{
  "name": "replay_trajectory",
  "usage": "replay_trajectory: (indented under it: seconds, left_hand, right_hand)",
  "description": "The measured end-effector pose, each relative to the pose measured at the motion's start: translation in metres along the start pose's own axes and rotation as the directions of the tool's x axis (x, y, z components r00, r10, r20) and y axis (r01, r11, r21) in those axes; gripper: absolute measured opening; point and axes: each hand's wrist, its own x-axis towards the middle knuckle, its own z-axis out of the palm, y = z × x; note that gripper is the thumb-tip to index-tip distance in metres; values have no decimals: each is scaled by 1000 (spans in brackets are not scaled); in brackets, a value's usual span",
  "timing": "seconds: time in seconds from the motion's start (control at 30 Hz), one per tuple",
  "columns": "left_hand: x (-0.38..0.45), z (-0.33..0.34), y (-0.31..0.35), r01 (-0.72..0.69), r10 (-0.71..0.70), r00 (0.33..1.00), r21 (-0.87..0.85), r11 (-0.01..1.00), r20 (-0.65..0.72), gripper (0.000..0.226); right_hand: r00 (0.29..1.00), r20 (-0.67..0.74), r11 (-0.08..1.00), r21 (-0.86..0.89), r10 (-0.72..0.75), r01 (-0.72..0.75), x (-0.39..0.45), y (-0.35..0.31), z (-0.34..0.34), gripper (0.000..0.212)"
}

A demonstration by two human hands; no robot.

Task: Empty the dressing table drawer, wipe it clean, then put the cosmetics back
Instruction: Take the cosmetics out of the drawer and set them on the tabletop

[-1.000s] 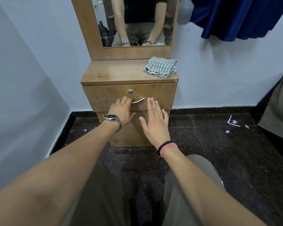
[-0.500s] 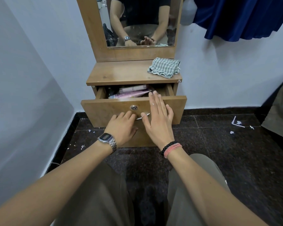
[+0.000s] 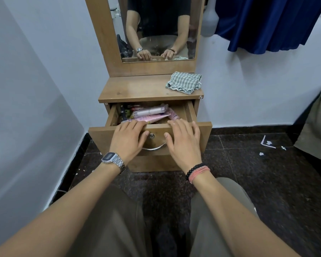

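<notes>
While hands (image 3: 154,140) rest, wooden drawer (image 3: 100,136) gapes.

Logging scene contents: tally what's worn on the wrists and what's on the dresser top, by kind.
Wristwatch on the left wrist: 1
Bracelets on the right wrist: 2, a black bead bracelet and a pink cord band
Checked cloth on the dresser top: 1
Total: 4

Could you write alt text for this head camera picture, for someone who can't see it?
Both hands, left hand and right hand, rest on the front of an open wooden drawer full of cosmetics. A green checked cloth lies on the tabletop, below a mirror.
</notes>
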Motion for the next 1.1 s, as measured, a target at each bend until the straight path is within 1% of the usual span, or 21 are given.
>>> replay_trajectory:
  seconds: [0.13,0.33,0.5,0.77,0.9,1.0,1.1]
  left_hand:
    - [-9,-7,2,-9,9,1000,-5,1000,8,41]
    - [-27,-18,-3,-100,103,991,-41,994,82,45]
    - [-43,-23,-2,-150,152,986,-24,988,69,43]
    - [-56,-32,1,-215,217,974,-50,975,58,50]
    - [-62,-32,3,-242,246,968,-66,968,57,51]
    - [-62,-33,4,-242,245,968,-64,968,49,50]
    - [-58,-39,7,-194,202,976,-104,976,82,54]
  right_hand:
    - [1000,-25,999,40,0,1,-7,-4,-8,31]
    - [998,-69,998,67,-6,11,-21,-9,-19,17]
    - [1000,11,998,56,-13,13,-34,-16,-27,24]
    - [995,87,997,60,-50,45,-44,-32,-39,37]
    - [995,60,994,83,-78,73,-46,-38,-38,33]
    - [997,6,992,97,-80,80,-44,-35,-37,34]
    - [996,-27,992,90,-85,87,-43,-35,-37,34]
